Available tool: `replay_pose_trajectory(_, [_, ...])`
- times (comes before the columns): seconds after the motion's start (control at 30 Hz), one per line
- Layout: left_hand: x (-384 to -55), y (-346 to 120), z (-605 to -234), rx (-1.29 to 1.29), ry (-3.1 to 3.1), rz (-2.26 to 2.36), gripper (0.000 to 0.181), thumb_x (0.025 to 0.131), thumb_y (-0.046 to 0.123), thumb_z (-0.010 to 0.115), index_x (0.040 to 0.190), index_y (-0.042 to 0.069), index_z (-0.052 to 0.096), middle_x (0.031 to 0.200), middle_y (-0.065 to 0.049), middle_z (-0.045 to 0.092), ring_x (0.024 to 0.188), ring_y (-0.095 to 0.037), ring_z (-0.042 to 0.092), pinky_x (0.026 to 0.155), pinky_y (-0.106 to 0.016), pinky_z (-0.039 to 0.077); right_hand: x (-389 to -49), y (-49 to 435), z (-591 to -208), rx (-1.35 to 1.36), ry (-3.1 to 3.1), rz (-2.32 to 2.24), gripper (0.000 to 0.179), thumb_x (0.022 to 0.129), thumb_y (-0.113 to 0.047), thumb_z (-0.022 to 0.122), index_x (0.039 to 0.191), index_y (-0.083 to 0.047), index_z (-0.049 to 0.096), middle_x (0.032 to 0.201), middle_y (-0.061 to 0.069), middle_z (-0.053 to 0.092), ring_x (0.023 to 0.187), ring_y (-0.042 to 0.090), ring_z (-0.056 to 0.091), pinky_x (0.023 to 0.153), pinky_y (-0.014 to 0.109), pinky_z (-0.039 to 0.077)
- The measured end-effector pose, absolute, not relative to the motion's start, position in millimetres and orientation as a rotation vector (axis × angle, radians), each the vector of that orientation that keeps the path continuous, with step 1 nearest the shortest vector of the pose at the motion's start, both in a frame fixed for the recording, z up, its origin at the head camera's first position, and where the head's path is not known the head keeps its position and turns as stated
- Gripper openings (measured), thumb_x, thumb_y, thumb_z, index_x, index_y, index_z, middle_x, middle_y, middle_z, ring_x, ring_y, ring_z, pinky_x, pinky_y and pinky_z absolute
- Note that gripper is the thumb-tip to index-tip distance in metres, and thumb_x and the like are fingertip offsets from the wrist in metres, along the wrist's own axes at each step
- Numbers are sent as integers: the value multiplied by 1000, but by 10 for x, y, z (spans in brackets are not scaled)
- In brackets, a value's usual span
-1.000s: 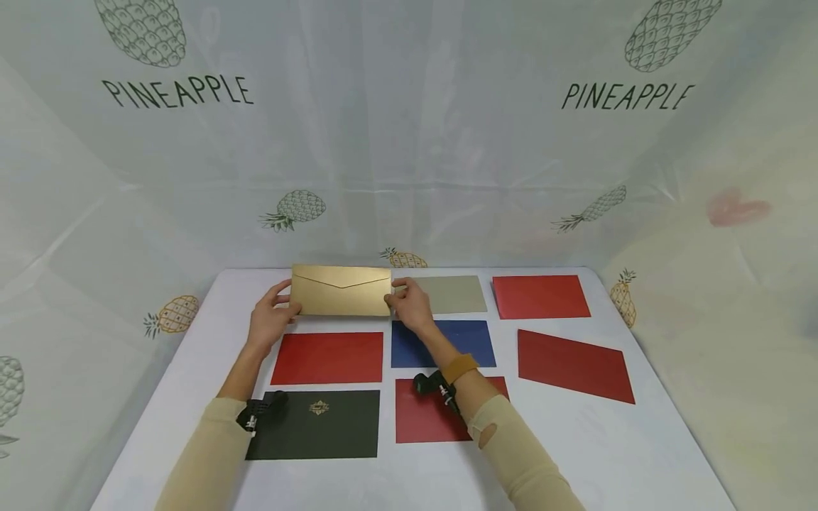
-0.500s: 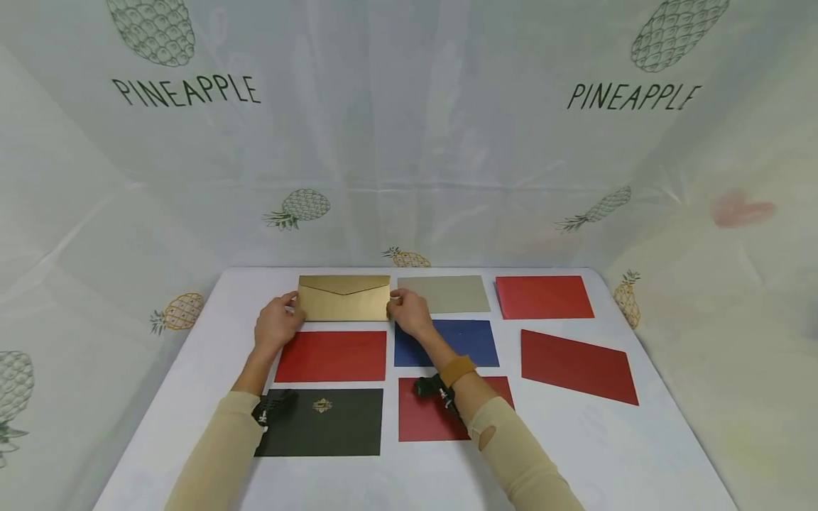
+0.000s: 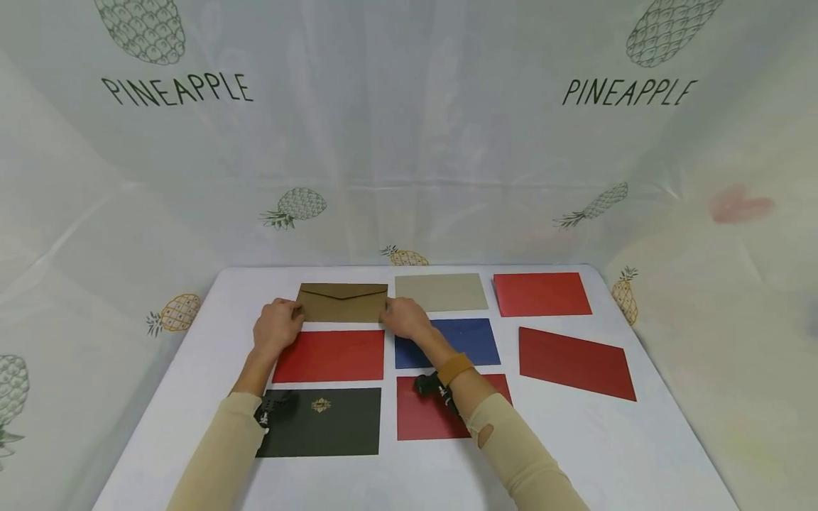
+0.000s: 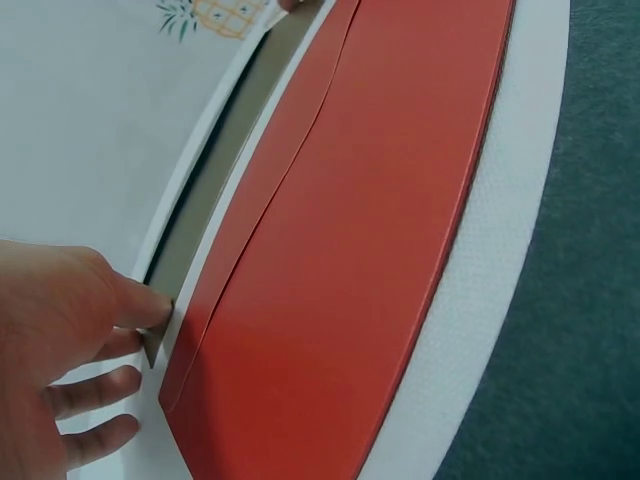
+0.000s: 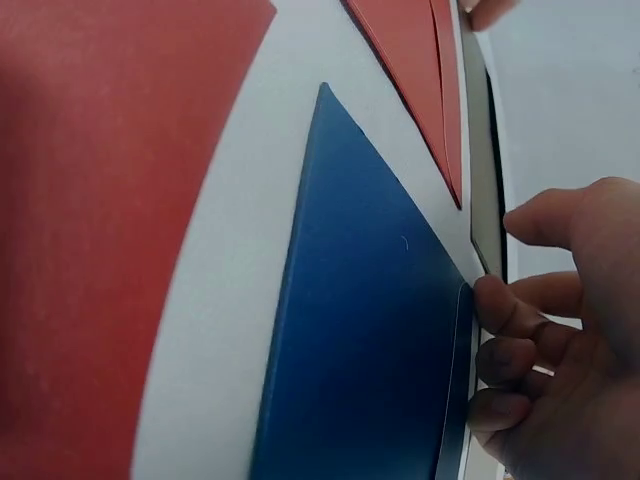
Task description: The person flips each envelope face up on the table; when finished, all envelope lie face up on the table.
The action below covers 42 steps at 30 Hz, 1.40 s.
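Observation:
A gold envelope (image 3: 344, 309) with a pointed flap lies at the back left of the table, looking dull brown now. My left hand (image 3: 277, 330) holds its left end; in the left wrist view the thumb (image 4: 150, 306) sits on the corner, with three fingers spread below. At the right end my right hand (image 3: 404, 317) has thumb and fingertips around the near corner, its other fingers curled over the edge of the blue envelope (image 5: 370, 290). Directly in front of the gold envelope is a red envelope (image 3: 329, 356).
Beside the gold envelope lie a beige envelope (image 3: 442, 292) and a bright red envelope (image 3: 543, 294). A tilted dark red envelope (image 3: 575, 363) is on the right. Nearer are a dark green envelope (image 3: 319, 429) and another red envelope (image 3: 422, 419). A pineapple-print curtain (image 3: 409, 142) hangs behind.
Both hands have lowered the gold envelope from a tilted, raised position down to the table. Its face has turned from shiny to dull. The other envelopes stay put.

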State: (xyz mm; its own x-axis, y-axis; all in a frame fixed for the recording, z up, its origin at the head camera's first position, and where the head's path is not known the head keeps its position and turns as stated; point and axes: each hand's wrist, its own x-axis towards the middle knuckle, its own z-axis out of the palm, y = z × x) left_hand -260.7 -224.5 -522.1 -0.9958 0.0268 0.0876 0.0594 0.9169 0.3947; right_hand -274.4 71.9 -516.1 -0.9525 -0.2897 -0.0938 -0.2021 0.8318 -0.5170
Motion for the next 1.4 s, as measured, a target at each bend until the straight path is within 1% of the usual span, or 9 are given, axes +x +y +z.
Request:
replay_pose_trajectory(0.1, [-2596,-2268,-5236,-55,-2998,-643,38,97,15,61,130,-4,64,134,-28,56,120,-49,52,85,-59,52,-2730,704,-5153,-407,2856,-718,43,102,-28,53,137,-4,61,89,8,69,63,16,53,66,30,47])
replay_pose_trajectory(0.17, [-2586,-2274,-5234,-50,-2999,-649,39,97,15,61,130,-4,64,134,-28,55,121,-49,52,86,-58,52,-2723,701,-5149,-399,2861,-713,45,102,-28,54,139,-4,59,107,12,71,68,17,55,70,32,49])
replay_pose_trajectory(0.33, [-2572,-2281,-5219,-32,-3011,-659,40,98,16,60,132,-4,63,136,-29,54,123,-48,51,87,-59,51,-2720,712,-5149,-390,2867,-732,44,102,-28,54,139,-5,59,120,13,70,71,18,58,70,32,50])
replay_pose_trajectory(0.47, [-2566,-2241,-5192,-37,-2995,-617,40,98,20,58,130,-4,64,133,-29,56,119,-50,53,88,-63,48,-2718,791,-5116,-346,2908,-815,42,102,-29,53,136,-7,62,119,10,72,70,15,59,65,30,50])
replay_pose_trajectory(0.67, [-2597,-1997,-5110,-63,-2936,-628,41,99,25,54,128,-2,66,133,-27,57,121,-50,51,93,-70,37,-2739,1181,-4924,-235,3027,-935,37,101,-31,53,130,-12,67,96,2,73,75,15,63,68,35,51])
replay_pose_trajectory(0.9, [-2659,-1492,-4991,-283,-2870,-671,32,97,24,59,119,5,74,127,-20,65,117,-44,58,89,-62,48,-2723,1895,-4753,-141,3103,-949,39,101,-31,54,130,-8,66,104,12,71,79,24,62,67,37,52])
replay_pose_trajectory(1.07, [-2677,-1054,-4984,-388,-2906,-673,31,98,28,60,119,10,75,126,-15,67,120,-39,58,92,-60,48,-2636,2323,-4808,-52,3066,-948,42,102,-31,54,135,-6,61,115,17,69,90,28,65,75,41,55])
replay_pose_trajectory(1.23, [-2727,-692,-5011,-442,-2919,-642,30,99,28,60,119,13,75,124,-12,67,116,-35,60,94,-59,46,-2565,2548,-4911,-2,3049,-941,44,101,-28,54,134,0,60,119,23,67,95,34,67,76,45,56])
replay_pose_trajectory(1.4, [-2731,-508,-5099,-425,-2971,-545,30,98,28,60,120,14,75,126,-11,63,118,-32,56,95,-55,44,-2552,2600,-5022,51,3038,-923,45,101,-27,54,136,1,58,124,23,65,102,35,66,79,47,56])
